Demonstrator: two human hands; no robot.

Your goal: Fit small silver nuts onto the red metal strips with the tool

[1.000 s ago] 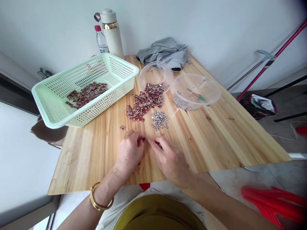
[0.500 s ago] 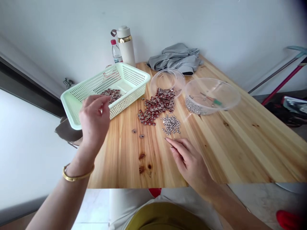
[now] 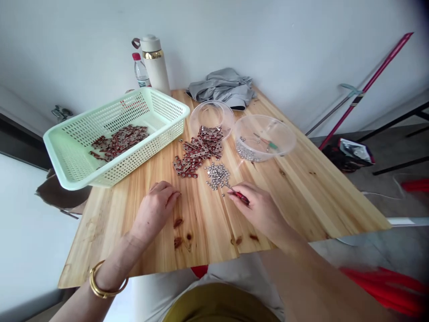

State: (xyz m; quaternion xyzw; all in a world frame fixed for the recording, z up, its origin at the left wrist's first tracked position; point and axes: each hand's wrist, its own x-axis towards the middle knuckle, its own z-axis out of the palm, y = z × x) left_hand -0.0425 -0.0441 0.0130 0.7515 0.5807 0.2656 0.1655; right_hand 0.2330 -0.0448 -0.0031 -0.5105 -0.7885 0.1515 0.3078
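Note:
My left hand point(image 3: 158, 202) rests on the table in front of the basket, its fingers curled together. Whatever its fingertips may hold is hidden. In my right hand point(image 3: 258, 208) is a small red-handled tool point(image 3: 241, 197) with a thin metal tip. That tip reaches the near edge of a pile of small silver metal pieces point(image 3: 217, 174), which look like nuts. One loose silver piece lies close to my right fingertips. Just behind the pile, reddish-brown strips with metal studs point(image 3: 197, 154) lie heaped. More such strips point(image 3: 122, 139) sit inside the pale green basket point(image 3: 144, 166).
A clear round tub point(image 3: 284, 145) holds silver pieces and a green-handled tool point(image 3: 271, 144). Beside it lies a clear lid point(image 3: 228, 116), partly under the strips. Grey cloth point(image 3: 223, 87), a white flask point(image 3: 156, 69) and a plastic bottle point(image 3: 140, 71) stand along the back.
My left hand has come from the basket's edge down to the table. My right hand has moved up to the silver pile, and the tool's red handle now shows. The view has shifted.

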